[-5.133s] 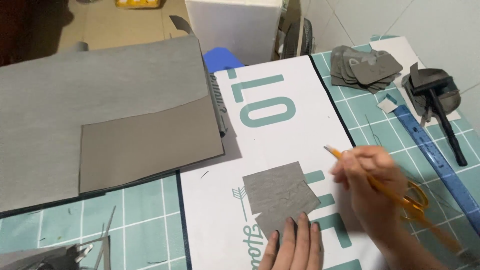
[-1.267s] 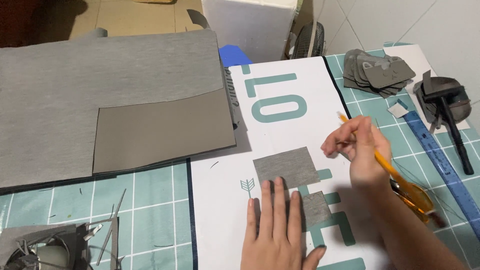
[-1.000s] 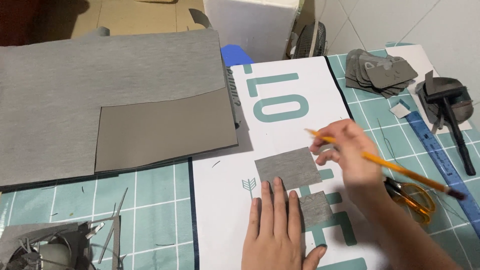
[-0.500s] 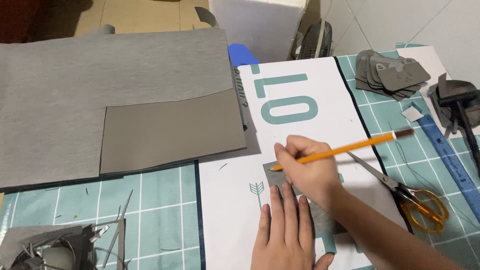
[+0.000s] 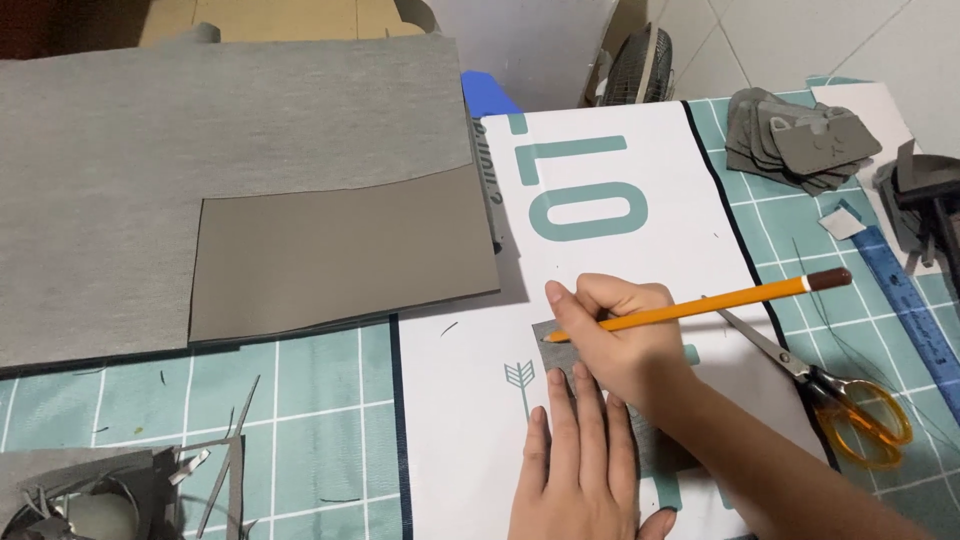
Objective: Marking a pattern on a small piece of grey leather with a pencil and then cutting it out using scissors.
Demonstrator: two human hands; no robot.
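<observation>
Since a moment ago the right hand [image 5: 625, 335] has slid the pencil [image 5: 690, 305] tip to the grey patch's [image 5: 560, 350] upper-left corner. Bare white board [image 5: 460, 400] lies open to the patch's left; scissors [image 5: 835, 390] lie near on the right. The right hand's fingers pinch the pencil; the left hand [image 5: 585, 470], flat, seemingly presses the mostly hidden patch.

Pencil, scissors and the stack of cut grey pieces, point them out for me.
pencil [image 5: 700, 303], head view, middle of the orange shaft.
scissors [image 5: 862, 425], head view, on the orange handle loops.
stack of cut grey pieces [image 5: 805, 140], head view, top piece of the pile.
</observation>
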